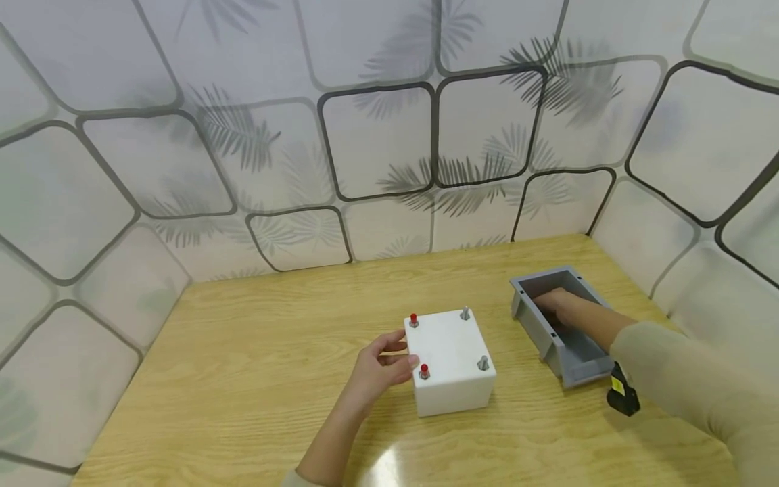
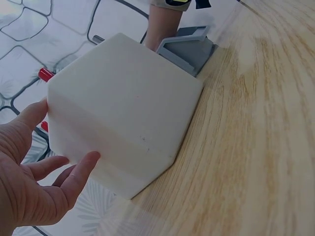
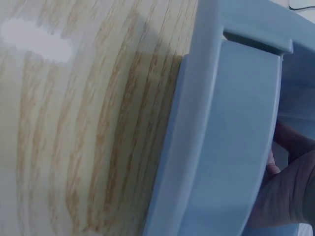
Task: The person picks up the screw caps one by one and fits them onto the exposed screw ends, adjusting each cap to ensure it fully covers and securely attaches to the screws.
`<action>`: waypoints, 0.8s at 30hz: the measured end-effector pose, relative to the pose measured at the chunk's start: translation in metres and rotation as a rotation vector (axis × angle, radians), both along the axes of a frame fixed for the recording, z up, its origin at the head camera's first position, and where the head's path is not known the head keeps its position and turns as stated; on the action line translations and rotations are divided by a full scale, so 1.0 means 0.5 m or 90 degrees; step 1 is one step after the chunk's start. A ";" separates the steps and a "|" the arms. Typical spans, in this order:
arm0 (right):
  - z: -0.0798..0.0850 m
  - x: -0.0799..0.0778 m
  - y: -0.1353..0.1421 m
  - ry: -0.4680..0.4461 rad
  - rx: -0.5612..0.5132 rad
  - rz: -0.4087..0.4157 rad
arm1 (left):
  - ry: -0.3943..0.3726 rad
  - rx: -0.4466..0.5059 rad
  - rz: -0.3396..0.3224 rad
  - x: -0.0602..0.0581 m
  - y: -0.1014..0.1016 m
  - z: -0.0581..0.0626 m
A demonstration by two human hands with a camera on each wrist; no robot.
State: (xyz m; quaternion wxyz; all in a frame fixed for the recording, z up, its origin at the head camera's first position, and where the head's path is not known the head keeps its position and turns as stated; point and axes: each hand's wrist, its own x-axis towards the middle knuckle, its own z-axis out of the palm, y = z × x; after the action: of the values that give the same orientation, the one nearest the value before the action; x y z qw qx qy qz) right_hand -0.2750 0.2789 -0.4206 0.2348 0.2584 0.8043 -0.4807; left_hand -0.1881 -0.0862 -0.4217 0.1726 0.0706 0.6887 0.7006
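Note:
A white box (image 1: 450, 352) sits on the wooden table, with metal bolts at its top corners; two on the left carry red caps (image 1: 424, 370). My left hand (image 1: 383, 365) rests against the box's left side, thumb at the top edge by the nearer red cap. In the left wrist view, the fingers (image 2: 81, 174) are spread and only lightly bent along the white wall. To the right stands a grey plastic bin (image 1: 550, 341). My right hand (image 1: 556, 306) reaches down inside it; its fingertips are hidden, so I cannot tell what it holds.
The wooden table (image 1: 255, 379) runs back to a wall (image 1: 389, 149) patterned with leaves and rounded squares, with side walls at left and right. A black strap end with a yellow label (image 1: 622, 392) hangs from the right wrist beside the bin.

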 end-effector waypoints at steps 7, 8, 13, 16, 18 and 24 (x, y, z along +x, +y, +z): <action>-0.004 -0.004 0.005 0.022 0.019 0.031 | 0.005 -0.001 0.000 0.001 -0.002 0.002; -0.006 -0.006 0.007 0.027 0.030 0.042 | 0.006 -0.001 -0.002 0.001 -0.002 0.003; -0.012 -0.009 0.023 0.047 0.051 0.103 | 0.004 0.005 -0.006 0.001 -0.001 0.005; -0.013 -0.010 0.032 0.053 0.031 0.142 | 0.002 0.003 -0.005 0.000 0.000 0.006; -0.012 -0.009 0.036 0.059 0.019 0.168 | 0.001 -0.001 -0.003 0.000 0.000 0.008; -0.016 -0.006 0.043 0.095 0.012 0.251 | 0.000 -0.003 -0.004 0.002 0.002 0.008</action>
State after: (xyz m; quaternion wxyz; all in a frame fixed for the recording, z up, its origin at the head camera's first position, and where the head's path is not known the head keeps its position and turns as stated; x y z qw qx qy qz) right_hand -0.2781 0.3004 -0.4286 0.2617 0.0620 0.8590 -0.4356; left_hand -0.1873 -0.0855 -0.4180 0.1747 0.0723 0.6903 0.6983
